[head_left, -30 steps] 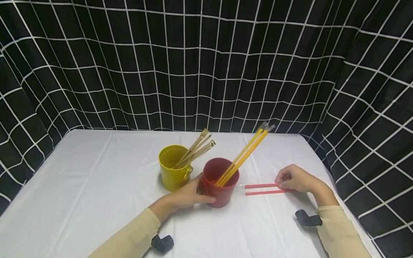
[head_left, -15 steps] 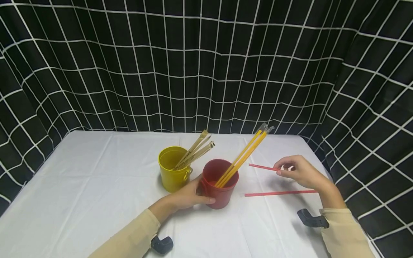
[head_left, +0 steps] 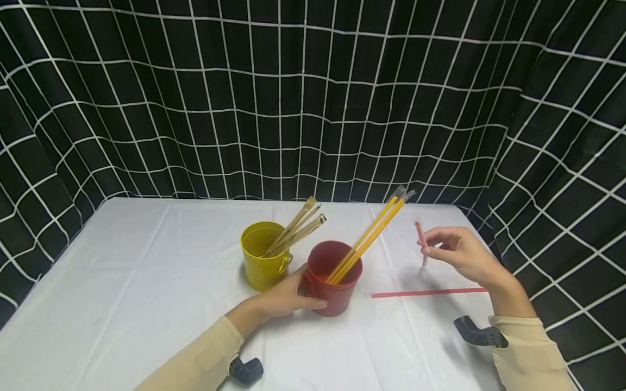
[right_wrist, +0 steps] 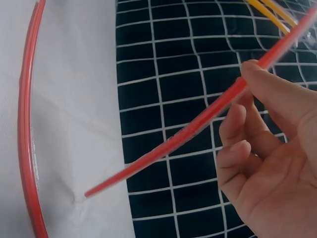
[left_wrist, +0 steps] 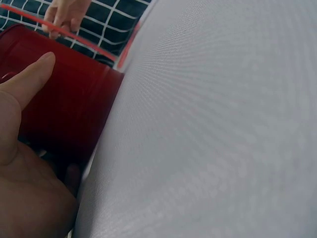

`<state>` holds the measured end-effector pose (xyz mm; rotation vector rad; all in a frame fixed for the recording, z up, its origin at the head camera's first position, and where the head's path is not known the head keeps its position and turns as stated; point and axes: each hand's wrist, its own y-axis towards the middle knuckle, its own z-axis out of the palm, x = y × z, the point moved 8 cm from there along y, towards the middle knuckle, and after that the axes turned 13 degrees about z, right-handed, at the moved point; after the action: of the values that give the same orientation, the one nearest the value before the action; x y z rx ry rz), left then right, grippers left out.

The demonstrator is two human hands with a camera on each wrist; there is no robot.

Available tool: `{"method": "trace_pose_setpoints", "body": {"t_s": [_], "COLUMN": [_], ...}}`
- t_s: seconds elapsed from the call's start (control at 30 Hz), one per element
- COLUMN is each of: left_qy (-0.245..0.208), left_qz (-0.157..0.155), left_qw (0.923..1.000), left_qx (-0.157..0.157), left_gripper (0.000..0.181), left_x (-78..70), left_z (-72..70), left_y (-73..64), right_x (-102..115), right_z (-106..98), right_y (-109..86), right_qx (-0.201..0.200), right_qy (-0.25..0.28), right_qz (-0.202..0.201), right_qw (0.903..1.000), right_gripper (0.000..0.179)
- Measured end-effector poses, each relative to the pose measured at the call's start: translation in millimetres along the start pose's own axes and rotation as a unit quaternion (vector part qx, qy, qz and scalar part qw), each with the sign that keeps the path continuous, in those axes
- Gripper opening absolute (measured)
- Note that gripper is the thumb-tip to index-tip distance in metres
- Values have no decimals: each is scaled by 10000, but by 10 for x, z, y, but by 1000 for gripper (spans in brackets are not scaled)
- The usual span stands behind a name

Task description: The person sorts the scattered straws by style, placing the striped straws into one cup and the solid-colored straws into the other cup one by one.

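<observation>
My left hand [head_left: 283, 295] grips the red bucket [head_left: 336, 300] from its left side, thumb across the front wall. Two yellow wrapped straws [head_left: 367, 239] lean out of that bucket toward the upper right. Over the right part of the table, my right hand [head_left: 462, 254] pinches a red wrapped straw [head_left: 420, 234] between thumb and fingertips. In the right wrist view this red straw [right_wrist: 190, 129] runs diagonally through the pinch, its lower end above the cloth. A second red straw [head_left: 425, 292] lies flat on the table, right of the bucket.
Just left of the red bucket stands a yellow bucket [head_left: 254, 271] with several paper-wrapped sticks [head_left: 295, 228] leaning right. A white cloth covers the table [head_left: 146, 282]. Behind and beside it hangs a black curtain [head_left: 293, 98] with a white grid.
My right hand has lifted one red straw off the table, moving up and slightly right. The straw has swung from lying flat to nearly upright. The left hand stays on the red bucket.
</observation>
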<state>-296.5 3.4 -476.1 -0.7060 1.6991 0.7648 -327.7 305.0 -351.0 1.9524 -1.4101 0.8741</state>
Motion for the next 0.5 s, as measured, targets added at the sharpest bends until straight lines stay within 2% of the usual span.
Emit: {"method": "trace_pose_setpoints", "body": {"t_s": [0.3,0.5], "left_qy": [-28,52], "left_qz": [9,-38], "left_qw": [10000,10000], "left_qx": [-1,-27], "left_gripper": [90,91], "left_x": [-19,-31], "left_z": [6,3], "left_y": [-14,-18], "right_x": [78,196], "right_z": [-44,-73], "right_y": [-15,-34], "right_qx": [-293,-544], "right_qy": [364,1042], "right_qz": [-39,-206], "right_qw": [9989,9929], "right_gripper": [17,26]}}
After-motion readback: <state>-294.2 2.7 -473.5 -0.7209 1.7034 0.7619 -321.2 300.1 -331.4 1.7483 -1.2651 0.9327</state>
